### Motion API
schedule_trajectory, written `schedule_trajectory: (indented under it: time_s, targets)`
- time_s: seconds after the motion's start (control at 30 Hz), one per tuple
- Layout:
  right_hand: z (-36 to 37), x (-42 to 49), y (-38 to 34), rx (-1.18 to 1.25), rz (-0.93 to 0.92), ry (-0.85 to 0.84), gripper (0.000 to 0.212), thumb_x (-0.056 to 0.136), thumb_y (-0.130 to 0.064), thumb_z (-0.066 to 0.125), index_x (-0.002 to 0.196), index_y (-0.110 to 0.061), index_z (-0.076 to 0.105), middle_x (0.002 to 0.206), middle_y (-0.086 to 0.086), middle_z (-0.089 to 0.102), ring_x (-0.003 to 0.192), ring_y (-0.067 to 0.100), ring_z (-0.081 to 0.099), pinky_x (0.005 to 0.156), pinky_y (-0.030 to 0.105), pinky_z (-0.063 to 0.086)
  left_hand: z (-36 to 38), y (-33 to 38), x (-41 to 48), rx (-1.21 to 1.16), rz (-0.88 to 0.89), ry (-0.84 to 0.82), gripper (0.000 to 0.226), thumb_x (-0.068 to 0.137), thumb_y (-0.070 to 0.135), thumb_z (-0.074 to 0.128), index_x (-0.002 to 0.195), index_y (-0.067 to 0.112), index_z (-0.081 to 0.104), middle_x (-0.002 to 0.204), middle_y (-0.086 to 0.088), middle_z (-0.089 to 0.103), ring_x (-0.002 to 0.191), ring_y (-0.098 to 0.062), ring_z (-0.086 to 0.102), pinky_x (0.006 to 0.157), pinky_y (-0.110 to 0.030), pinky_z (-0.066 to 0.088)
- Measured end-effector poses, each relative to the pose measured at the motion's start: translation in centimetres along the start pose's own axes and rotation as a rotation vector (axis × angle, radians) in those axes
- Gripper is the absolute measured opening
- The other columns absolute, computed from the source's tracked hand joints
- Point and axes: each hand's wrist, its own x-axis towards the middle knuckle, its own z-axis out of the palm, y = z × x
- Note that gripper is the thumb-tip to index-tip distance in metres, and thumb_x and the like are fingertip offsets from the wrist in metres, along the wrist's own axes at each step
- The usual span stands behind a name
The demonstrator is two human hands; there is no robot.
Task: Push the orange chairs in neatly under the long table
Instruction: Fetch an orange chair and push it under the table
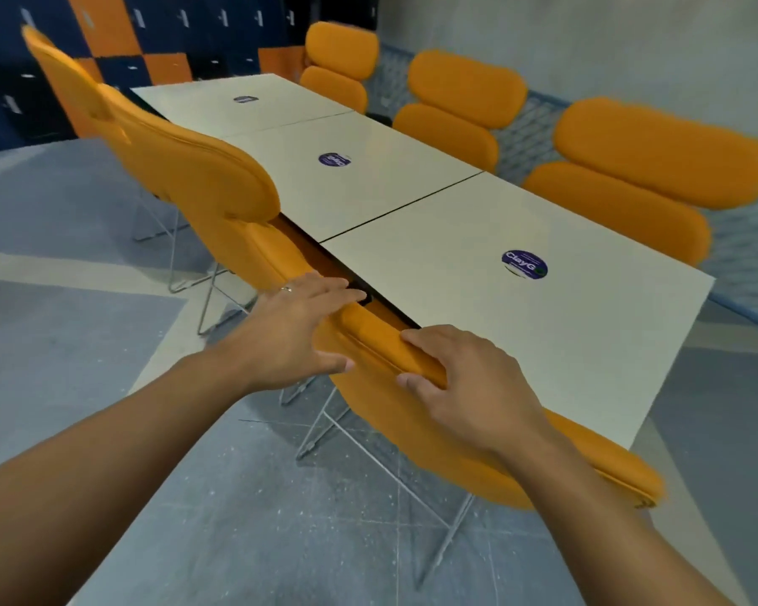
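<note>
- The left hand [298,325] lay spread over the top edge of the nearest chair [412,435], fingers fairly straight across the padding and thumb apart on the near face.
- The right hand [469,387] gripped the same edge, fingers curled over the top and thumb pressed on the near side.
- That chair's backrest stood just beside the long worktop [543,343], nearly touching its near edge, with the seat hidden underneath.
- The padding looked soft and grippy, and the thin wire legs [412,487] suggested a light frame. It would likely slide easily on the smooth floor [237,518], perhaps twisting if pushed unevenly.
- Holding the top edge at two spread points seemed best for steering it straight.
- The neighbouring chair [219,181] stood alongside.
</note>
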Motion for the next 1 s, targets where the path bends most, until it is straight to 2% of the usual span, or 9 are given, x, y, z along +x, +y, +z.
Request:
schedule_trajectory:
  time_s: [0.13,0.23,0.33,0.43,0.53,0.67,0.8,0.87,1.0]
  targets:
    - [0.2,0.1,0.0,0.007,0.041,0.004,0.053,0.095,-0.056,0.056,0.145,-0.042,0.045,0.143,-0.021,0.05,0.123,0.007,0.05,0.093,0.029,0.04,0.2,-1.0,2.5,0.055,0.077,-0.117,0.085,0.074,0.063,0.068,0.146,0.043,0.028,0.156,0.014,0.026,0.148,-0.014,0.007,0.119,-0.049,0.008]
    - [0.4,0.2,0.0,-0.007,0.097,0.0,0.057,0.092,-0.062,0.056,0.145,-0.044,0.044,0.139,-0.02,0.054,0.12,0.008,0.052,0.09,0.028,0.042,0.4,-2.0,3.6,0.08,0.155,-0.148,0.087,0.066,0.078,0.054,0.143,0.044,0.033,0.15,0.014,0.035,0.145,-0.015,0.016,0.119,-0.05,0.006]
    - [0.6,0.5,-0.2,-0.077,0.18,-0.038,0.066,0.088,-0.073,0.052,0.147,-0.045,0.04,0.137,-0.018,0.056,0.119,0.01,0.054,0.091,0.032,0.045,0.7,-3.2,4.3,0.094,0.236,-0.082,0.087,0.059,0.084,0.038,0.137,0.045,0.041,0.136,0.014,0.047,0.134,-0.016,0.031,0.116,-0.045,0.01]
    - [0.8,0.7,-0.7,-0.151,0.26,-0.052,0.069,0.083,-0.081,0.048,0.142,-0.046,0.044,0.126,-0.017,0.062,0.11,0.01,0.058,0.086,0.032,0.047,1.2,-4.0,5.2,0.097,0.3,-0.027,0.082,0.059,0.085,0.038,0.13,0.045,0.049,0.123,0.015,0.052,0.122,-0.016,0.039,0.108,-0.04,0.017]
    - [1.2,1.0,-1.6,-0.191,0.386,-0.04,0.071,0.076,-0.088,0.045,0.134,-0.047,0.052,0.116,-0.018,0.066,0.102,0.008,0.06,0.084,0.033,0.051,1.5,-5.1,6.2,0.104,0.379,-0.009,0.079,0.06,0.087,0.037,0.125,0.044,0.053,0.116,0.015,0.054,0.113,-0.016,0.042,0.101,-0.04,0.024]
    - [1.5,1.1,-2.7,-0.228,0.543,-0.02,0.077,0.069,-0.094,0.044,0.128,-0.046,0.057,0.109,-0.02,0.066,0.098,0.005,0.059,0.081,0.031,0.051,1.6,-6.0,7.3,0.12,0.457,-0.025,0.081,0.057,0.091,0.037,0.121,0.043,0.055,0.113,0.014,0.054,0.108,-0.015,0.042,0.095,-0.038,0.025]
    - [2.0,1.3,-3.9,-0.278,0.647,0.025,0.083,0.063,-0.1,0.04,0.124,-0.047,0.06,0.104,-0.02,0.067,0.094,0.005,0.059,0.077,0.028,0.049,1.4,-6.2,8.2,0.187,0.504,-0.055,0.085,0.054,0.091,0.044,0.123,0.042,0.053,0.118,0.01,0.053,0.112,-0.017,0.043,0.091,-0.037,0.023]
    - [2.2,1.4,-4.3,-0.294,0.683,0.036,0.082,0.062,-0.1,0.041,0.121,-0.046,0.062,0.102,-0.019,0.068,0.092,0.006,0.059,0.074,0.027,0.047,1.2,-6.2,8.5,0.22,0.505,-0.079,0.086,0.054,0.091,0.049,0.124,0.041,0.052,0.12,0.008,0.053,0.113,-0.018,0.043,0.091,-0.038,0.025]
    - [2.1,1.6,-4.6,-0.311,0.711,0.028,0.081,0.062,-0.099,0.044,0.12,-0.046,0.064,0.102,-0.018,0.068,0.092,0.006,0.06,0.072,0.026,0.044,1.0,-6.0,9.2,0.298,0.501,-0.083,0.092,0.051,0.096,0.043,0.121,0.038,0.054,0.118,0.006,0.056,0.111,-0.02,0.047,0.09,-0.039,0.031]
